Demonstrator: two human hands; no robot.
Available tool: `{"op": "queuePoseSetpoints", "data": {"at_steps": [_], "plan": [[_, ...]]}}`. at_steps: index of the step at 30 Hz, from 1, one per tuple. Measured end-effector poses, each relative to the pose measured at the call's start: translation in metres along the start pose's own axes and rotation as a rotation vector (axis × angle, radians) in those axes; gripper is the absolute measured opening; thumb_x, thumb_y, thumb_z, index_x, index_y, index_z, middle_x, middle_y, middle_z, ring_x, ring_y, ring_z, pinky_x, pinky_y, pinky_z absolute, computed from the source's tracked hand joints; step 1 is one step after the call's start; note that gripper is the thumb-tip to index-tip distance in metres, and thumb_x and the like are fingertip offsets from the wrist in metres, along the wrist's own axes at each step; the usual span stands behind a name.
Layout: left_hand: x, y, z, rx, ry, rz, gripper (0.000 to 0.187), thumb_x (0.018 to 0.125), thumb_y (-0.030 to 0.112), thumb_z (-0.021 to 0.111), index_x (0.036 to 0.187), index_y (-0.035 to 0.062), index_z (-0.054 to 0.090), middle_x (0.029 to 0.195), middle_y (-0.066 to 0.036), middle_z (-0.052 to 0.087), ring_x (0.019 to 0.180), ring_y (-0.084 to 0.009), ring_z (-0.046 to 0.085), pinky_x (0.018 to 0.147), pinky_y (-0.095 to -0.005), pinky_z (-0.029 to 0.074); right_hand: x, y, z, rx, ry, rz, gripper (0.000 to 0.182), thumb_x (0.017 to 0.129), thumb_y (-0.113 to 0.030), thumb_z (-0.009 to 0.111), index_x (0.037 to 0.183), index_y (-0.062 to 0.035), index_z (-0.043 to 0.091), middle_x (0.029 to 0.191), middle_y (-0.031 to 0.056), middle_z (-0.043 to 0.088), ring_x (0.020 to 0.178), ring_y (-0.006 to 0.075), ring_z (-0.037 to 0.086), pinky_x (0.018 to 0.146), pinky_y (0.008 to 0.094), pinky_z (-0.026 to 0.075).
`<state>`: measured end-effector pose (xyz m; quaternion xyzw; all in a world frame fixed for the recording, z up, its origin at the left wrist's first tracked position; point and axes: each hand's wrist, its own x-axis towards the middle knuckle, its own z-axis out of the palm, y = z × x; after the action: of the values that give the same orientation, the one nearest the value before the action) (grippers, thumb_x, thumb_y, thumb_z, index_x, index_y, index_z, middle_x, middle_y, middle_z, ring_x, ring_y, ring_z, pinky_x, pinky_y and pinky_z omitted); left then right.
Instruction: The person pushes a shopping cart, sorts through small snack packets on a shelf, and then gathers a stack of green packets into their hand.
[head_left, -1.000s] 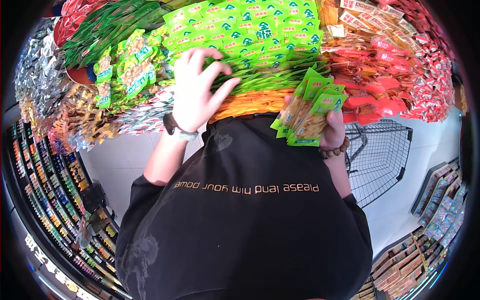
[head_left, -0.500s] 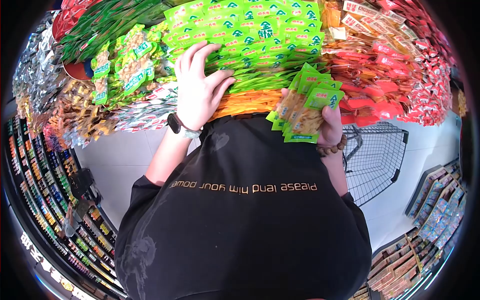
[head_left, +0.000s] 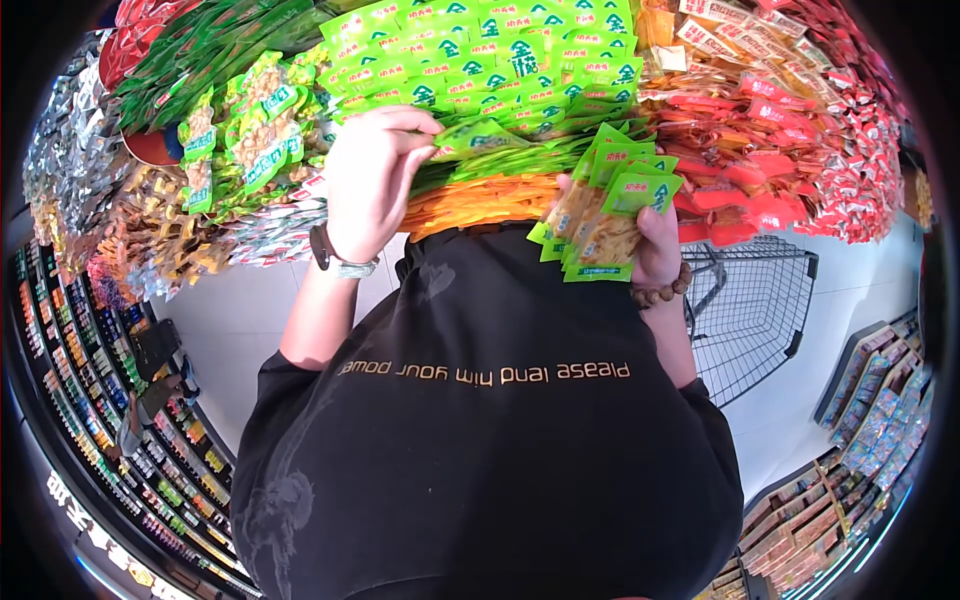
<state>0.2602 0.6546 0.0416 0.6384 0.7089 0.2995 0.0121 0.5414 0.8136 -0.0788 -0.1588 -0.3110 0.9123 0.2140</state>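
My left hand (head_left: 375,180), with a dark watch at the wrist, pinches the end of a green packet (head_left: 475,140) over the front of the display. Rows of the same green packets (head_left: 480,50) lie behind it, and orange packets (head_left: 480,200) line the edge nearest my body. On the right, my right hand (head_left: 655,240), with a beaded bracelet, grips a fanned bunch of green packets (head_left: 605,215) with clear windows showing brown food. Its thumb presses on the front packet; the other fingers are mostly hidden behind the bunch.
Red packets (head_left: 750,170) are heaped to the right, and nut packets (head_left: 265,120) lie at left. A wire shopping cart (head_left: 755,310) stands on the floor at right. Shelves of goods (head_left: 120,400) curve along the left, with more shelving (head_left: 800,530) at lower right. A black shirt fills the centre.
My left hand has drawn back slightly left and closed its fingers on a green packet, which is now lifted at one end. My right hand with its bunch has barely moved.
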Motion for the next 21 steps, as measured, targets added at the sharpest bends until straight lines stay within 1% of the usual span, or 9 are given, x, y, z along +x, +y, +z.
{"op": "queuePoseSetpoints", "data": {"at_steps": [2,4,8,12,13,14,16,17,21], "plan": [[0.001,-0.003,-0.004,-0.041,0.083,0.008,0.011,0.095,-0.009,0.066,0.100,-0.0010,0.062,0.106,-0.017,0.075,0.090,-0.0260,0.074,0.080,-0.0340,0.057,-0.002,0.002,-0.004,0.015,-0.012,-0.002,0.083,0.096,-0.039,0.072,0.158,-0.0017,0.033,0.147,0.0351,0.051,0.127,0.0523,0.059,0.104,0.0645,0.051],[0.005,-0.003,-0.007,-0.094,0.149,-0.081,0.013,0.091,-0.007,0.071,0.097,0.0005,0.063,0.103,-0.014,0.077,0.079,-0.0230,0.072,0.068,-0.0318,0.055,-0.003,0.002,-0.006,0.029,-0.021,0.002,0.082,0.095,-0.039,0.073,0.157,-0.0022,0.035,0.146,0.0339,0.052,0.126,0.0518,0.060,0.103,0.0644,0.052],[0.027,-0.006,-0.017,-0.067,0.207,-0.035,0.010,0.093,-0.007,0.071,0.099,-0.0022,0.065,0.100,-0.016,0.076,0.083,-0.0250,0.074,0.074,-0.0321,0.058,0.005,-0.014,0.016,0.141,-0.239,0.016,0.081,0.097,-0.042,0.071,0.157,-0.0031,0.035,0.151,0.0319,0.047,0.132,0.0494,0.057,0.103,0.0635,0.053],[0.052,-0.006,-0.022,-0.044,0.204,-0.015,0.009,0.094,-0.003,0.071,0.102,-0.0008,0.066,0.101,-0.015,0.076,0.087,-0.0282,0.075,0.077,-0.0336,0.058,0.012,-0.013,0.020,0.379,-0.352,-0.062,0.078,0.097,-0.047,0.069,0.155,-0.0021,0.040,0.164,0.0303,0.031,0.153,0.0481,0.031,0.116,0.0628,0.041],[0.062,-0.003,-0.021,-0.024,0.229,0.054,0.007,0.096,0.004,0.070,0.099,0.0009,0.065,0.092,-0.014,0.072,0.082,-0.0315,0.072,0.074,-0.0367,0.056,0.012,-0.013,0.027,0.396,-0.291,-0.110,0.079,0.096,-0.047,0.070,0.154,-0.0008,0.041,0.165,0.0306,0.028,0.155,0.0477,0.028,0.120,0.0621,0.036],[0.067,0.002,-0.021,-0.010,0.184,0.039,0.007,0.096,0.003,0.070,0.100,-0.0003,0.066,0.094,-0.014,0.073,0.084,-0.0287,0.073,0.076,-0.0344,0.057,0.012,-0.016,0.033,0.413,-0.231,-0.158,0.080,0.095,-0.046,0.071,0.153,0.0005,0.042,0.166,0.0310,0.026,0.157,0.0472,0.024,0.124,0.0614,0.031],[0.076,0.010,-0.019,0.021,0.094,0.007,0.006,0.096,0.000,0.071,0.100,-0.0025,0.068,0.100,-0.015,0.076,0.088,-0.0229,0.075,0.079,-0.0297,0.058,0.015,-0.029,0.041,0.346,-0.246,-0.161,0.076,0.094,-0.051,0.071,0.145,0.0011,0.049,0.171,0.0292,0.013,0.162,0.0426,0.002,0.129,0.0613,0.015],[0.082,0.015,-0.013,0.031,0.069,0.054,0.008,0.095,0.004,0.072,0.100,-0.0005,0.069,0.096,-0.013,0.075,0.086,-0.0250,0.075,0.077,-0.0327,0.058,0.017,-0.029,0.041,0.390,-0.265,-0.184,0.075,0.094,-0.052,0.071,0.143,0.0012,0.051,0.172,0.0285,0.013,0.162,0.0420,0.002,0.129,0.0609,0.014],[0.088,0.042,0.020,-0.231,-0.102,0.092,0.010,0.096,0.013,0.068,0.095,0.0032,0.069,0.084,-0.014,0.070,0.077,-0.0344,0.069,0.070,-0.0390,0.055,0.008,-0.019,0.014,0.323,-0.363,-0.183,0.077,0.096,-0.044,0.072,0.154,-0.0048,0.040,0.164,0.0225,0.035,0.157,0.0405,0.024,0.124,0.0561,0.033]]}}
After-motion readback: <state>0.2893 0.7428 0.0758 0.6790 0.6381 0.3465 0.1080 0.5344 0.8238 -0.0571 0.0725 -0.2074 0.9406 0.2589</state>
